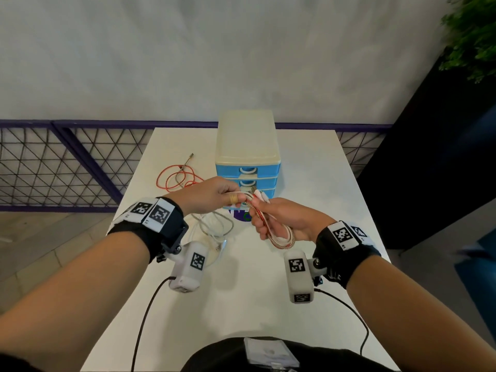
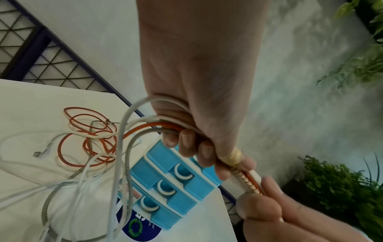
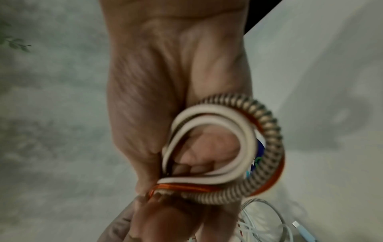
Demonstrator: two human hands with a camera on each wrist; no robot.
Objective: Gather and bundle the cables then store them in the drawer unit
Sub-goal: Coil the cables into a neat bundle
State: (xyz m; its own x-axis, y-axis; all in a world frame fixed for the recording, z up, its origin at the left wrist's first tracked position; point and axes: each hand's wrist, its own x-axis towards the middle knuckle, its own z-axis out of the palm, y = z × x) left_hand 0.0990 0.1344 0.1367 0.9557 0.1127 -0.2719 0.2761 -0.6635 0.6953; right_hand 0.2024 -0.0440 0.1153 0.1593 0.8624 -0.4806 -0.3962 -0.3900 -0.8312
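Note:
Both hands hold one cable bundle (image 1: 279, 237) of white, orange and spiral-wrapped strands above the white table (image 1: 255, 304). My right hand (image 1: 271, 218) grips its looped end (image 3: 244, 147), fingers curled round it. My left hand (image 1: 228, 196) grips the same strands (image 2: 165, 126) a little further along, close to the right hand. Loose tails hang from the left hand to the table: an orange cable (image 1: 177, 178) coiled at the left and white cables (image 1: 214, 226) under the left wrist. The blue drawer unit (image 1: 248, 162) with a cream top stands just behind the hands, all three drawers closed.
A purple round sticker (image 1: 241, 216) lies on the table in front of the drawer unit. A purple mesh railing (image 1: 67, 162) runs behind the table. A dark planter with green plants (image 1: 469, 36) stands at the right.

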